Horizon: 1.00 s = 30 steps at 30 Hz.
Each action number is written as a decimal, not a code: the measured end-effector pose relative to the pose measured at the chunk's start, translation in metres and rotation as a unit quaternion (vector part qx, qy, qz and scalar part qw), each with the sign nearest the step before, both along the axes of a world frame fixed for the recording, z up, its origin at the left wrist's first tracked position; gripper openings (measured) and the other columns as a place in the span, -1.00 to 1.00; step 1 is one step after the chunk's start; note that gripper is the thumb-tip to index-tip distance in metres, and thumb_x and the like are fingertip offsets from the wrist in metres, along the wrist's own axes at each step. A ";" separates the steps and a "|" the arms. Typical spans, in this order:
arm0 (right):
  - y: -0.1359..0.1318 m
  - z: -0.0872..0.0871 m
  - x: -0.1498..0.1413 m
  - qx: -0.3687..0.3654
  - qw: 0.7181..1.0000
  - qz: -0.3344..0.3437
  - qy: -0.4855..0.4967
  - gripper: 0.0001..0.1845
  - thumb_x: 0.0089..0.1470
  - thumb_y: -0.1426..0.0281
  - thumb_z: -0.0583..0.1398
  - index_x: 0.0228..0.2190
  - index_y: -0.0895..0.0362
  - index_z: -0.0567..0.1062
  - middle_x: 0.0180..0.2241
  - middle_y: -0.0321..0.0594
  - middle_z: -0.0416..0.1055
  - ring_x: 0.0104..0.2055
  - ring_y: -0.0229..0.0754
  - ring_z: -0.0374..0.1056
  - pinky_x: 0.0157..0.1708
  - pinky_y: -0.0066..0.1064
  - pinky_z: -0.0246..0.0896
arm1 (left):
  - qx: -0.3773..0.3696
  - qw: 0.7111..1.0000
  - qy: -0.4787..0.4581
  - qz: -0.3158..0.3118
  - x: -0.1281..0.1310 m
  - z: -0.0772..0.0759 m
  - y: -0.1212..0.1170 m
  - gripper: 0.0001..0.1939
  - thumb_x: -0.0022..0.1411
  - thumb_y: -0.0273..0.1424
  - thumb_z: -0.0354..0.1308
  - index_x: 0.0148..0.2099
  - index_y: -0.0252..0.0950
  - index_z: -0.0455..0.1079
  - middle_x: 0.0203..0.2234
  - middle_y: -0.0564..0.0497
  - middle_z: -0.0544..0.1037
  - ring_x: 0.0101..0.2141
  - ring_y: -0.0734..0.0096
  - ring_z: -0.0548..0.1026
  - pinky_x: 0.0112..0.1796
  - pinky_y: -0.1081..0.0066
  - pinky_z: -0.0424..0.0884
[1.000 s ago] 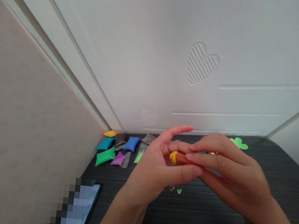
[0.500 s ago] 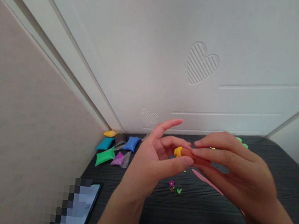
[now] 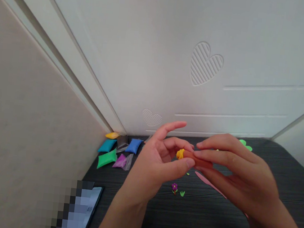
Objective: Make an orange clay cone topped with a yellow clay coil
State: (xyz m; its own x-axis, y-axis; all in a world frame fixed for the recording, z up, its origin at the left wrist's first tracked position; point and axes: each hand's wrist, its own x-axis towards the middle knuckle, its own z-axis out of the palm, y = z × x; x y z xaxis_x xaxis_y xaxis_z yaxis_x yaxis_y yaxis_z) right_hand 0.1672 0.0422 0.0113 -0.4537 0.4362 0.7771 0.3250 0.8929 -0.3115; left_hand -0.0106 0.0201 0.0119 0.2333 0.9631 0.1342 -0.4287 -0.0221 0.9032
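Between my two hands, above the dark table, is a brown clay roll [image 3: 201, 162] with a yellow clay piece [image 3: 180, 154] at its left end. My left hand [image 3: 160, 158] pinches it near the yellow end with the thumb and bent fingers, while the index finger stretches up and away. From the right, my right hand [image 3: 235, 170] grips the brown part between fingers and thumb. Below on the table lie a small purple clay flower [image 3: 174, 186] with a stem and a little green leaf piece [image 3: 182, 193]. Behind my right hand lies a pink clay knife [image 3: 207, 181], partly covered.
Clay packets lie at the back left: teal [image 3: 107, 145], blue [image 3: 133, 146], green [image 3: 107, 159], purple [image 3: 121, 161] and others. A phone [image 3: 87, 209] rests at the left edge. Light green pieces [image 3: 246, 145] are at the back right. A white panel [image 3: 147, 55] stands behind the table.
Both hands and the clay roll have shifted very slightly to the left. The grip looks the same.
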 end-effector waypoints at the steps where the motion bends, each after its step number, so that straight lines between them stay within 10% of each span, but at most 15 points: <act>1: 0.000 0.000 0.000 -0.001 1.000 0.000 0.000 -0.69 -0.02 0.53 0.27 -0.19 0.04 0.46 -0.25 -0.24 0.48 -0.19 -0.23 0.39 -0.26 -0.38 0.36 | 0.001 1.000 -0.001 -0.002 0.000 0.000 0.000 -0.41 0.00 -0.55 0.29 0.08 -0.14 0.25 -0.38 0.09 0.52 -0.42 0.51 0.44 -0.31 0.44 0.37; 30: -0.001 0.000 -0.003 -0.022 0.999 0.036 0.004 -0.70 -0.02 0.60 0.25 -0.19 0.19 0.46 -0.21 -0.21 0.45 -0.12 -0.31 0.33 -0.13 -0.46 0.28 | -0.005 0.997 -0.061 -0.036 0.003 -0.004 -0.001 -0.39 0.02 -0.66 0.27 0.08 -0.13 0.27 -0.31 0.10 0.55 -0.32 0.61 0.50 -0.26 0.59 0.42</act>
State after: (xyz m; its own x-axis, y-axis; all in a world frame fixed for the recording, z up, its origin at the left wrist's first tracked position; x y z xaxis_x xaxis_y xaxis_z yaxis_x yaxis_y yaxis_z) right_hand 0.1644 0.0414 0.0112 -0.4788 0.4370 0.7615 0.2578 0.8991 -0.3539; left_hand -0.0078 0.0192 0.0079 0.2839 0.9460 0.1566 -0.5364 0.0214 0.8437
